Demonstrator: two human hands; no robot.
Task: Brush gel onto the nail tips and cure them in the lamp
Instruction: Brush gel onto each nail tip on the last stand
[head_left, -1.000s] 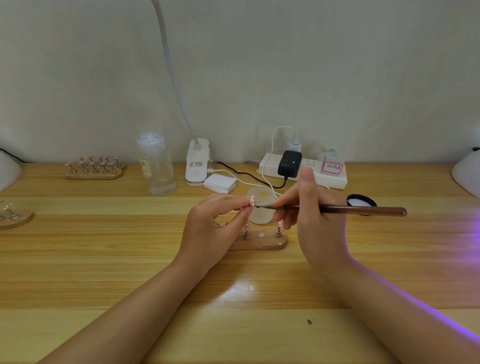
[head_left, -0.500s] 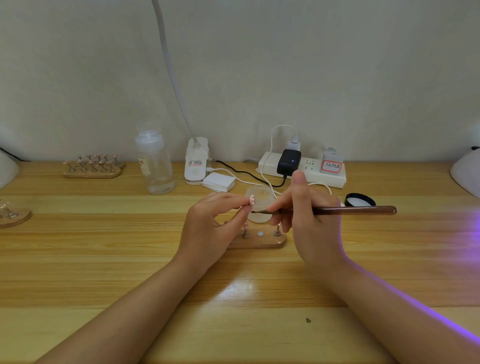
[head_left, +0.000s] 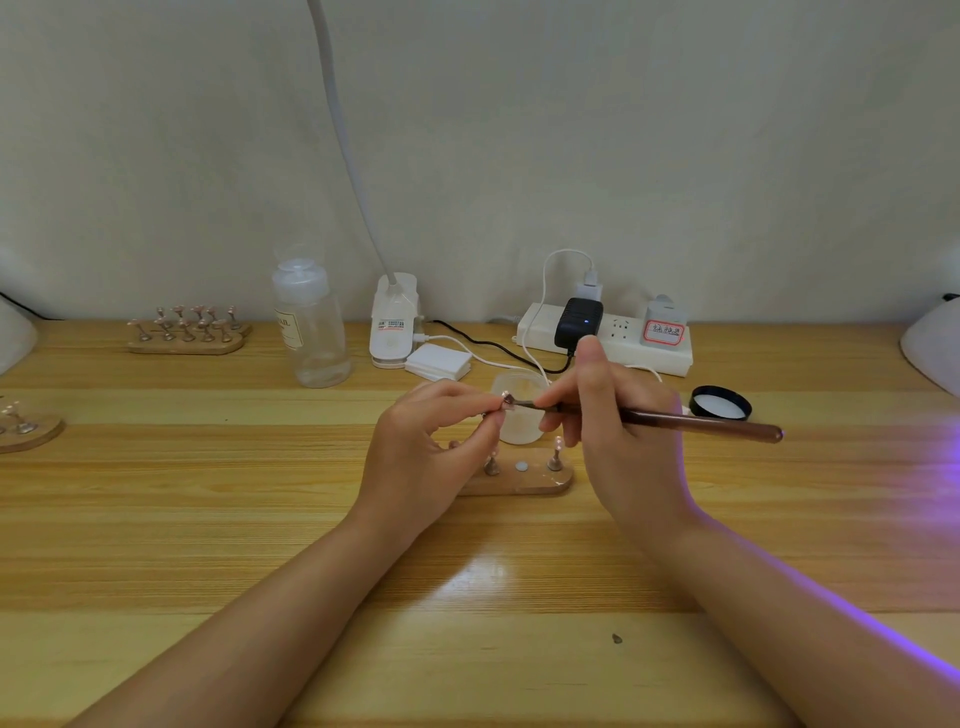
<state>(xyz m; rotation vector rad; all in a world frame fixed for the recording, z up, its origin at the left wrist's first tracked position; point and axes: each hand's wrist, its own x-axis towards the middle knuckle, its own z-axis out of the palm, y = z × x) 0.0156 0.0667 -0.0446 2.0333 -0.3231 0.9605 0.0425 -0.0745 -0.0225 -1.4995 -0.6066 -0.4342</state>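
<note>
My left hand pinches a small nail tip on its metal stand, lifted above the table. My right hand grips a brown brush like a pen, and the brush head touches the nail tip. Just behind the tip stands an open frosted gel jar. Under my hands lies a wooden holder with two nail stands still upright in it. At the far right edge sits part of a white curing lamp, and purple light spills over the table and my right forearm.
The jar's black lid lies right of the brush. Along the wall stand a clear bottle, a clamp lamp base, a white box and a power strip. Wooden holders with nail tips sit at the left.
The brush handle has dropped slightly at its right end while its head stays on the nail tip. Both hands remain in nearly the same place.
</note>
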